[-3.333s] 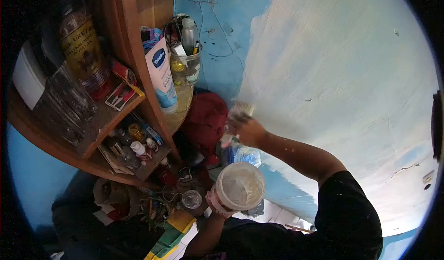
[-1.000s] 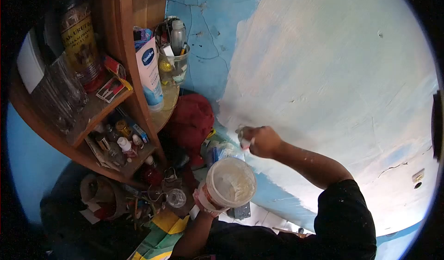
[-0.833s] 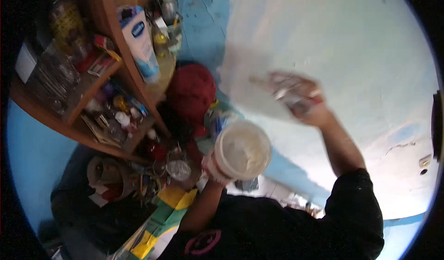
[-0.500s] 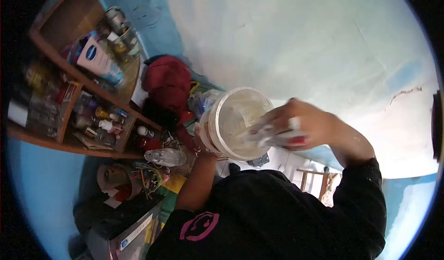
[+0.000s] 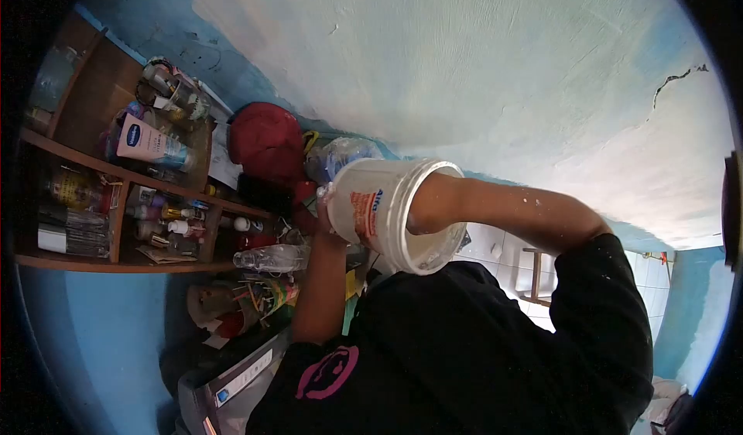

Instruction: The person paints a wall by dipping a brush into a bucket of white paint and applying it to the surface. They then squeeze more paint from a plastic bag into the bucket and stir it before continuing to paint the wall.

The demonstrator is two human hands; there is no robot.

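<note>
A white plastic bucket [image 5: 379,195] with red and blue print is tilted, its mouth facing right. My left hand [image 5: 364,222] holds it from below and behind; its fingers show beside and through the wall. My right hand [image 5: 428,212] reaches inside the mouth, with the fingers and anything in them hidden by the rim and wall. Pale specks dot the right forearm.
On the left, a wooden shelf [image 5: 166,261] holds bottles and a lotion tube [image 5: 153,144]. A red cap [image 5: 267,142] hangs by the wall [image 5: 464,63]. A clear plastic bottle [image 5: 272,258] lies near my left forearm.
My right hand, earlier at the bucket's mouth with a blurred tool, has moved inside. The bucket has tipped more to the side, showing its print. The view has shifted.
</note>
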